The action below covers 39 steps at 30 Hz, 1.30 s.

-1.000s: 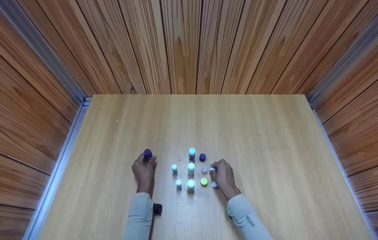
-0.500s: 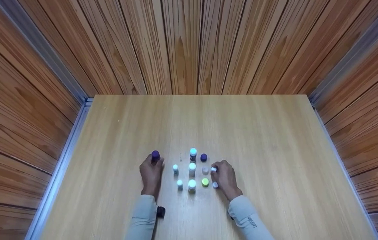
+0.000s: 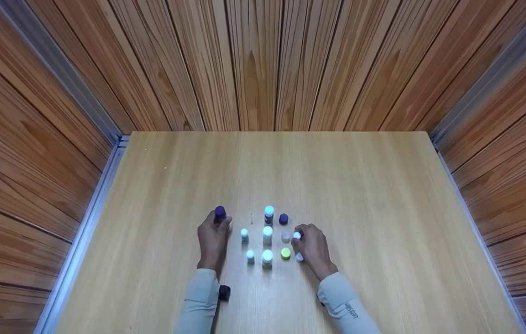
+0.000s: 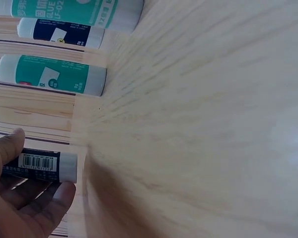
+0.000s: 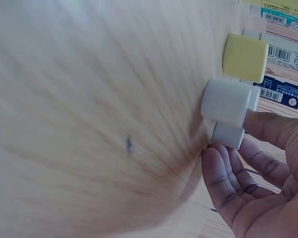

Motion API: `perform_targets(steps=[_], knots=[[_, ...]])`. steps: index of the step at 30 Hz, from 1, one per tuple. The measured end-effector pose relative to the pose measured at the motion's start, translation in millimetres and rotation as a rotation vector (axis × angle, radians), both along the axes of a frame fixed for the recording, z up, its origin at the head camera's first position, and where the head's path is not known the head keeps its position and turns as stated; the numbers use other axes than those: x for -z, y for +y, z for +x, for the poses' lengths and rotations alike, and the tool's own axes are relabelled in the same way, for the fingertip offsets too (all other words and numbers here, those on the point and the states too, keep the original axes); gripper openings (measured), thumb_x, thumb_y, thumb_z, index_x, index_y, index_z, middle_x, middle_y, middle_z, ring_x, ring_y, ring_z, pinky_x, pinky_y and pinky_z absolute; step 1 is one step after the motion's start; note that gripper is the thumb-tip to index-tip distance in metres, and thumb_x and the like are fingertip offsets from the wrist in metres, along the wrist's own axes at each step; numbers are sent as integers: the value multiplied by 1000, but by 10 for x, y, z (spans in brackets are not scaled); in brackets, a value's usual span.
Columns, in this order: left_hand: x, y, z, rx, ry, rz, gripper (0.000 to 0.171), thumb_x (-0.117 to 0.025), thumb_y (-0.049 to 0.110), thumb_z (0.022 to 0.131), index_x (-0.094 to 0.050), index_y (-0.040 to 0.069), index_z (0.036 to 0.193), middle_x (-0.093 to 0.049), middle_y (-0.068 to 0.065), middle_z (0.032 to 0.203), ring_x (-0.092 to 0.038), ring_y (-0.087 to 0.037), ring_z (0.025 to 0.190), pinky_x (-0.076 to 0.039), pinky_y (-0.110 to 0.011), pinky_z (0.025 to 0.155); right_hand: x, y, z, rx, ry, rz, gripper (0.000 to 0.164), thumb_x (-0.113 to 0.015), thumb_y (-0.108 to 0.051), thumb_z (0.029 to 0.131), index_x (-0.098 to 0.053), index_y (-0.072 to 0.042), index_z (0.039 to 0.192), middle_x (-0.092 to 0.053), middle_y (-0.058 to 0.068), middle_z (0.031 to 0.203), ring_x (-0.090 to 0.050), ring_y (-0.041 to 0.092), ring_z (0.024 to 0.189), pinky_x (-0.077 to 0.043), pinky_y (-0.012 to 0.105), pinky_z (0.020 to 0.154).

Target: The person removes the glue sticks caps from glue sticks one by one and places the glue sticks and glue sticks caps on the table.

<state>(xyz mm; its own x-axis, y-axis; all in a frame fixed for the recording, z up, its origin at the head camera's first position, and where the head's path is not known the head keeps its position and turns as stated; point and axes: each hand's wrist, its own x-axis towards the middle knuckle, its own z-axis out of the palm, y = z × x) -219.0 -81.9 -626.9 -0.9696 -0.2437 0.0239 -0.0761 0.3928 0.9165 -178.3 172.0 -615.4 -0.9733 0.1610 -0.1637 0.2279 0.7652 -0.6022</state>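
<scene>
My left hand (image 3: 213, 239) grips a glue stick (image 4: 38, 166) with a dark label and a purple top. Its white base shows in the left wrist view, close to the tabletop. To its right, several glue sticks with white tops stand upright, among them a small teal-labelled glue stick (image 4: 52, 74) and a dark-labelled glue stick (image 3: 268, 215). My right hand (image 3: 313, 246) pinches a small white cap (image 5: 228, 135) at table level. Close by are another white cap (image 5: 226, 101), a yellow cap (image 3: 285, 253), a pale cap (image 3: 285, 237) and a purple cap (image 3: 283, 219).
The wooden tabletop (image 3: 263, 171) stretches beyond the glue sticks to a plank wall (image 3: 263, 69). Metal rails (image 3: 84, 232) run along its sides. The glue sticks and caps stand in short rows between my two hands.
My left hand has moved right with the dark glue stick, towards the standing glue sticks, and slightly away from me in the last half second. The right hand has stayed almost still.
</scene>
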Motion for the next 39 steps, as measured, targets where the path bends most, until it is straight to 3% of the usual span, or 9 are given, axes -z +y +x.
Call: perform_targets(steps=[7,17,27,35,39], knots=[[-17,-13,-35,61,62,-73,15,-64,24,83,-59,13,93,-58,0,81,-52,-16,72,-43,-29,61,-25,17,24,3,10,3,29,-67,-16,80,-62,-8,107,-55,3,91,-50,15,78,-45,29,70],[-47,-34,-82,148,173,-114,31,-64,23,83,-61,14,113,-56,0,92,-47,-17,86,-39,-33,76,-94,69,4,20,75,22,26,-67,-23,81,-64,-14,105,-55,2,98,-54,15,87,-47,31,75],[-136,34,-105,177,103,-142,33,-59,34,84,-61,20,113,-47,4,97,-41,-14,92,-40,-30,79,-140,73,-55,-15,180,-70,24,-66,-24,81,-65,-14,103,-58,-1,95,-55,12,83,-46,31,70],[-232,96,-131,147,125,-162,28,-67,26,80,-65,27,108,-49,5,95,-44,-14,92,-43,-31,80,-205,42,-126,-30,152,-211,29,-65,-28,82,-61,-20,110,-58,-2,103,-56,11,89,-49,30,73],[-296,149,-114,145,97,-175,29,-68,22,79,-65,29,107,-49,6,97,-45,-14,93,-44,-32,82,-251,19,-157,-77,162,-262,33,-65,-31,82,-59,-22,113,-57,-3,105,-57,10,89,-49,29,72]])
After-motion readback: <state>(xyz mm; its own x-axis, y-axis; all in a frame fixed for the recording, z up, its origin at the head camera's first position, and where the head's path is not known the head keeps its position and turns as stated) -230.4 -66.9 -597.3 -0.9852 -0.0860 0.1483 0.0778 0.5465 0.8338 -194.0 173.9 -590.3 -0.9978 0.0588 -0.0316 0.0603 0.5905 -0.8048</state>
